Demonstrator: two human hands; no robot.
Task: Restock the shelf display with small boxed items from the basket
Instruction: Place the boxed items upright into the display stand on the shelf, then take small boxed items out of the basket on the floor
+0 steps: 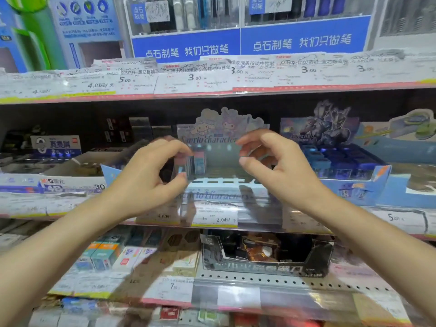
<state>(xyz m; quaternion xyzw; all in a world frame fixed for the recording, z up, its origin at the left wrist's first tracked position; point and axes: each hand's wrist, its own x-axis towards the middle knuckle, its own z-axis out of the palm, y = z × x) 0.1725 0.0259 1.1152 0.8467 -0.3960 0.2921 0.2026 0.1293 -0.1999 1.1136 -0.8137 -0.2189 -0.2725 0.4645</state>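
Left hand: we see our left hand point(151, 175) raised at the front left corner of the display tray, thumb and fingers curled in a pinching grip around a small boxed item point(181, 165); motion blur hides exactly how the fingertips meet it.
Right hand: our right hand point(271, 166) hovers at the tray's right side, fingers curled, thumb and forefinger close together; we cannot tell whether this grip holds anything.
Small boxed item: upright at the tray's left edge, pinkish on top, just beside a few more boxes point(200, 161) standing in the tray's left part.
Display tray: the pale cartoon-character display tray point(224, 194) sits mid-shelf, its printed backboard rising behind both hands; the middle and right of its floor show bare ribbed dividers.
Shelf: the middle shelf point(236, 223) carries price labels along its front rail, with a blue display box point(349, 166) just to the right of the tray.
Below: a dark display box point(266, 253) stands on the lower shelf.
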